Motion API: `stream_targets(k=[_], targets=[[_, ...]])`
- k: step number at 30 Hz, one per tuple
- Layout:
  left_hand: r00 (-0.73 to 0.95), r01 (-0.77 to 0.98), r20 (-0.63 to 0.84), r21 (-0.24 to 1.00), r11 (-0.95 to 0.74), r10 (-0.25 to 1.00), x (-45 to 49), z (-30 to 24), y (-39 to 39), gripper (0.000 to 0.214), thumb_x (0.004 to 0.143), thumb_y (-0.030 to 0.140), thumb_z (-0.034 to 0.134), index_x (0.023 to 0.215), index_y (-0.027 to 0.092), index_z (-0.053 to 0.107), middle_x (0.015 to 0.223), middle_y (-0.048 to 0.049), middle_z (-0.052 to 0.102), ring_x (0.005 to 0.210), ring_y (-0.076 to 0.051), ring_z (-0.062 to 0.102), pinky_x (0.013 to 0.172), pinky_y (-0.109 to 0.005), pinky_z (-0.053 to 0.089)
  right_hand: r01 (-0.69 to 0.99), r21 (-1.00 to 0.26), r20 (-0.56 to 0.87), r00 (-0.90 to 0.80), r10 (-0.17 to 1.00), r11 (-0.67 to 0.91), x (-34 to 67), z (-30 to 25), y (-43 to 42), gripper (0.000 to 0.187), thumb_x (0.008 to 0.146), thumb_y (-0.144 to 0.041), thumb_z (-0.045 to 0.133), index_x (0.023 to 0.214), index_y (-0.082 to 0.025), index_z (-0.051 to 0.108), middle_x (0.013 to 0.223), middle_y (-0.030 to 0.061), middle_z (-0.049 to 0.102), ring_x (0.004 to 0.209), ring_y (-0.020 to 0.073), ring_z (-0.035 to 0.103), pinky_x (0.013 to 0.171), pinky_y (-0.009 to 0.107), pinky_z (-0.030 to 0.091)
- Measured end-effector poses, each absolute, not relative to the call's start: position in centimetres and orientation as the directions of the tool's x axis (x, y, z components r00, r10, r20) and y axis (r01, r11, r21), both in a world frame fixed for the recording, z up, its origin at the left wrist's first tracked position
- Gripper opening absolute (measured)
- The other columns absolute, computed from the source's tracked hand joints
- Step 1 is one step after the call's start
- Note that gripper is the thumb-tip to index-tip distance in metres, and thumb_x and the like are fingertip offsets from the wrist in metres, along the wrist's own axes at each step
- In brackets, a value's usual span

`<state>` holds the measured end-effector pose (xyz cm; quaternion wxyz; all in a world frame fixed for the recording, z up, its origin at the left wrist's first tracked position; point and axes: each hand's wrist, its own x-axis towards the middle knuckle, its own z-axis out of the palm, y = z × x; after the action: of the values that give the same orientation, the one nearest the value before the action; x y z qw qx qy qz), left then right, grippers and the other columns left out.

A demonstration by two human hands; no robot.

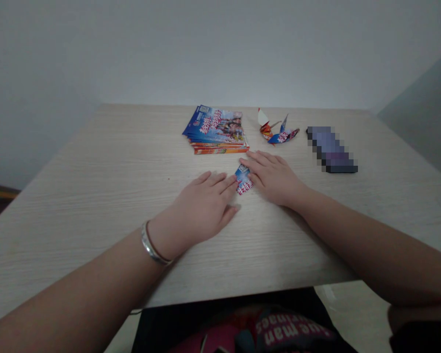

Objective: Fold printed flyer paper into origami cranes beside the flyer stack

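A small folded piece of printed blue-and-red paper (243, 179) lies on the pale wooden table (106, 162), mostly covered by my hands. My left hand (196, 211) rests flat on the table, fingers stretched out, its fingertips touching the paper's left edge; a silver bangle sits on that wrist. My right hand (272, 175) lies flat with fingers together and extended, pressing on the paper's right side. Neither hand grips anything.
A stack of printed blue leaflets (216, 130) lies behind my hands. Two folded paper cranes (277, 131) stand to its right. A dark blurred oblong object (331, 149) lies further right. White walls surround the table; its near edge runs just above my lap.
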<state>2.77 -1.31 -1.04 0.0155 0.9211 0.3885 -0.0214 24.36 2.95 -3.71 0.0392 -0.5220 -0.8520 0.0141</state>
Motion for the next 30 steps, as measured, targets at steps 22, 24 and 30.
stream_targets(k=[22,24,30], targets=[[0.788,0.615,-0.094,0.067,-0.786,0.608,1.8,-2.7,-1.0,0.078,0.098,0.066,0.033,0.157,0.015,0.029,0.165,-0.0185,0.022,0.153,-0.036,0.021,0.123,-0.054,0.021,0.920,-0.104,0.212,-0.352,0.912,0.379,24.2,-4.3,3.1,0.032,0.097,-0.038,0.051,0.118,-0.015,0.061,0.136,0.0167,0.059,0.126,0.0345,0.051,0.106,0.049,0.036],[0.787,0.616,-0.100,0.067,-0.785,0.609,1.8,-2.4,-1.0,0.075,0.098,0.063,0.036,0.157,0.017,0.031,0.164,-0.0174,0.025,0.152,-0.037,0.024,0.122,-0.054,0.023,0.935,-0.102,0.207,-0.314,0.927,0.339,24.4,-4.1,3.5,0.028,0.096,-0.039,0.053,0.111,-0.017,0.062,0.127,0.0149,0.063,0.121,0.0345,0.054,0.100,0.049,0.039],[0.781,0.622,-0.116,0.051,-0.781,0.614,1.5,-1.9,-0.6,0.065,0.100,0.054,0.041,0.158,0.027,0.030,0.165,-0.0099,0.027,0.150,-0.038,0.030,0.120,-0.056,0.026,0.962,-0.128,0.230,-0.208,0.951,0.241,25.0,-4.0,4.4,0.023,0.093,-0.042,0.059,0.097,-0.020,0.064,0.117,0.0133,0.064,0.114,0.0334,0.055,0.091,0.048,0.042]])
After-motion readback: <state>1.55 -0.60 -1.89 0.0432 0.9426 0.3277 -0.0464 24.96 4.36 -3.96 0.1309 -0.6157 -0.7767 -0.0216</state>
